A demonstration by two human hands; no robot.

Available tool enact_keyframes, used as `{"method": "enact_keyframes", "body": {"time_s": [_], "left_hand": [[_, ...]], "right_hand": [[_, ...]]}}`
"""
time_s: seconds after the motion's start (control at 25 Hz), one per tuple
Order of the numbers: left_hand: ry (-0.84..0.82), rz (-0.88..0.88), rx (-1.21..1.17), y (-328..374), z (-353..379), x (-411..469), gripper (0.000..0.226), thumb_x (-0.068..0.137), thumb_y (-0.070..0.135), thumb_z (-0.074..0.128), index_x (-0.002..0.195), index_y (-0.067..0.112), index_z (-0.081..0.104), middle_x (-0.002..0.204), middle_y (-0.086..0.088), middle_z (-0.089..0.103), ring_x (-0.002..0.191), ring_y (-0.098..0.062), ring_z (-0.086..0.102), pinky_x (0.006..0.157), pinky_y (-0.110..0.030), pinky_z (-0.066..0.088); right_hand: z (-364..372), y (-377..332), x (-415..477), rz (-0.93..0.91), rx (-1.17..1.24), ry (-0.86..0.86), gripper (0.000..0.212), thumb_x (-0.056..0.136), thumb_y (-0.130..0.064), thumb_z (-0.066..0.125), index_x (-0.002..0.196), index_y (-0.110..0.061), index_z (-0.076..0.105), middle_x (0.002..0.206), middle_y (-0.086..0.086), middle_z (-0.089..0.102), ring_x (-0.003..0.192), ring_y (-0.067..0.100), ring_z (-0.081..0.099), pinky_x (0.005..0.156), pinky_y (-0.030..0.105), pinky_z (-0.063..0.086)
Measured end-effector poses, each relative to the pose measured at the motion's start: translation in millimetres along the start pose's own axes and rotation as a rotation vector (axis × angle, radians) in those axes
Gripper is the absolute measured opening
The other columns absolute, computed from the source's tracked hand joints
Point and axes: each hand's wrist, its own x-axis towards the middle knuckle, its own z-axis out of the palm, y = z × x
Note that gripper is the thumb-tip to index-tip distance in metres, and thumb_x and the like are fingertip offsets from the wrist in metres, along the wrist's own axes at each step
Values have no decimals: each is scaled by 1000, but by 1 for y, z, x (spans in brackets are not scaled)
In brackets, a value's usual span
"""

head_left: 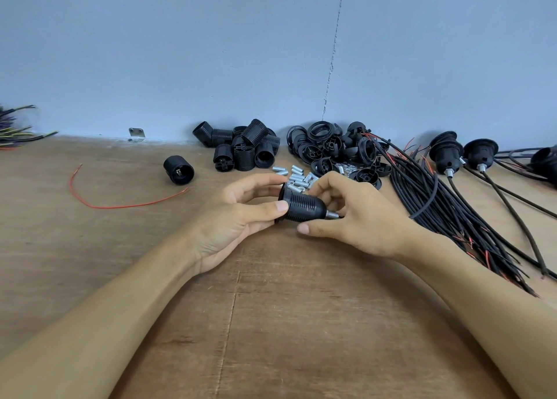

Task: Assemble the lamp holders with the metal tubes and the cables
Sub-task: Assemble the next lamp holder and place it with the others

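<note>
While the holder (304,207) lies sideways between both hands, low over the bench (271,323), the left hand (238,215) has its grip clamped on the flanged rim. The right hand (355,218) has its grip curled round the domed end, where the tube (332,215) sticks out. If the metal tube sits crooked, it could cross-thread in the ribbed black plastic, and the smooth dome may slip. Just behind lie loose tubes (298,177), short and shiny, with rubbery black cables (446,218) to the right.

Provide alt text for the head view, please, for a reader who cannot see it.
Two hands hold a black lamp holder over a wooden table: the left hand grips its threaded body, the right hand pinches near its metal tube. Behind lie black holder parts, metal tubes and bundled black cables.
</note>
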Motion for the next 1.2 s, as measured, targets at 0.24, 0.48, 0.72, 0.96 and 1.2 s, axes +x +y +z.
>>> {"method": "enact_keyframes", "body": {"time_s": [0.24,0.48,0.72,0.96,1.2], "left_hand": [[19,13,-13,0,0,0,59,69,9,75,127,10,67,132,-13,66,122,-17,65,100,-32,55],[59,29,-18,-3,4,1,59,66,12,77,124,12,69,130,-12,68,122,-22,65,99,-33,56],[86,53,-80,-2,4,2,55,69,10,76,123,9,68,124,-14,70,118,-26,68,100,-39,56],[102,45,-106,-6,7,3,51,68,11,78,119,10,70,123,-17,69,117,-29,68,96,-40,58],[64,54,-35,-4,4,0,57,66,12,80,123,13,69,120,-8,71,109,-15,70,92,-32,58]], "right_hand": [[0,-5,1,-99,-192,-19,46,94,-54,53,129,-25,59,95,-9,63,89,8,59,79,32,50],[0,-2,0,-19,-260,63,57,75,-58,77,120,-35,50,100,-24,61,95,-5,54,79,11,41],[2,-10,-1,-223,-476,122,49,100,-54,40,133,-22,57,102,-14,52,101,10,53,98,36,37],[3,-4,-1,-100,-191,106,61,82,-51,72,130,-25,46,112,-16,59,108,7,56,105,36,41],[4,-7,0,-158,-219,89,32,101,-46,46,105,-20,64,82,-8,64,76,11,57,74,30,38]]}}
